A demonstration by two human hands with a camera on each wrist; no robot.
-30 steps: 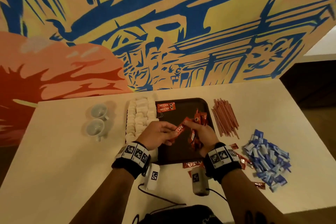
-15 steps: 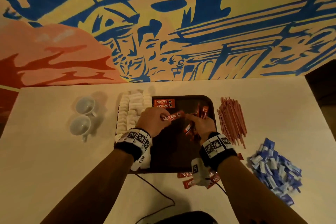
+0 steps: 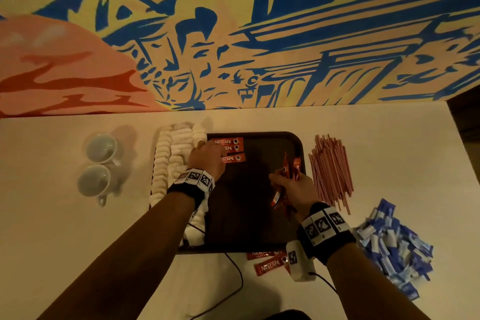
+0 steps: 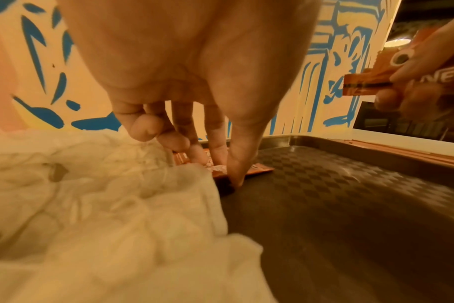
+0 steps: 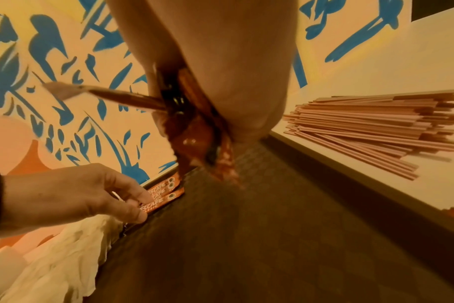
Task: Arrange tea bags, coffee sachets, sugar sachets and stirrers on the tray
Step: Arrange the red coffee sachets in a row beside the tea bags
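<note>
A dark tray [image 3: 249,205] lies mid-table. Three red coffee sachets [image 3: 231,149] are lined up in its far left corner. My left hand [image 3: 207,158] reaches down to the nearest coffee sachet [image 5: 166,199] and pinches its left end between thumb and fingertips [image 4: 194,152]. My right hand [image 3: 291,187] hovers over the tray's right side and grips a bundle of coffee sachets [image 3: 291,169], which fans out below the palm [image 5: 194,139]. White tea bags [image 3: 176,153] fill the tray's left strip. Stirrers [image 3: 331,171] and blue sugar sachets [image 3: 394,244] lie on the table to the right.
Two white cups [image 3: 100,148] stand left of the tray. A few loose coffee sachets [image 3: 267,265] lie on the table by the tray's near edge. A painted wall [image 3: 233,34] rises right behind the table. A thin cable [image 3: 233,275] runs toward me.
My left hand took a sachet from the bundle and carried it to the tray's far left corner, laying it below the other two. My right hand drew back to the right.
</note>
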